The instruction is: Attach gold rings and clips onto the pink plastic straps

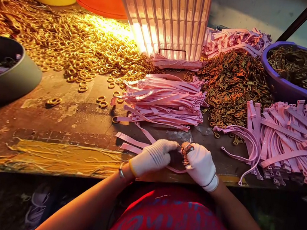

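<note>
White knitted gloves cover both hands, which meet close together at the table's front edge. My left hand (155,156) is closed in a pinch, its fingertips pointing right; a pink strap (176,170) curves out beneath it, and what lies at the fingertips is small and partly hidden. Wrapped in the fingers of my right hand (202,166) is a brown, rough-looking bundled object (185,153), whose kind I cannot make out. Loose pink straps (131,139) stick out left of my left hand. Just beyond the hands lies a stack of pink straps (164,99).
Brass-coloured rings (94,47) spread across the back left. Small metal clasps (234,88) are heaped right of the stack, beside a purple basin (267,66). More pink straps (294,141) pile up at right. A dark tub (26,70) stands at left, a ribbed lit panel (168,19) behind.
</note>
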Tool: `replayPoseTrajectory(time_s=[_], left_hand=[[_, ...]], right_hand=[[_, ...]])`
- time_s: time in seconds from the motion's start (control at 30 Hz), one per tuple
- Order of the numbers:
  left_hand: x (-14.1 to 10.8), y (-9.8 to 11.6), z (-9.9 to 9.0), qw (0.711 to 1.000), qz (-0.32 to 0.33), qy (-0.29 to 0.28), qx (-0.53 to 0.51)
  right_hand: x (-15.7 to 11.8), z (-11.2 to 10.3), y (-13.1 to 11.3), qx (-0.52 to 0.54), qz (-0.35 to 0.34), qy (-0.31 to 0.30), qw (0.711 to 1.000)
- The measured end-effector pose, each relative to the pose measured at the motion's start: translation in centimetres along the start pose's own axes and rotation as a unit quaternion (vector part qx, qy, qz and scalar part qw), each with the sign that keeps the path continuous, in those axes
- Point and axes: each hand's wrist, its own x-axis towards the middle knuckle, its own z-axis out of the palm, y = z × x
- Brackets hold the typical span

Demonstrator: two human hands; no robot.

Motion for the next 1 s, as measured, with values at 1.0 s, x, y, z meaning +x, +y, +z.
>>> replayPoseTrajectory(time_s=[1.0], left_hand=[[-1.2,-0.3,-0.2,0.870,-0.253,0.122,-0.405]], right_hand=[[0.4,-0.8,13.5,-0.026,0.101,0.004,0.995]])
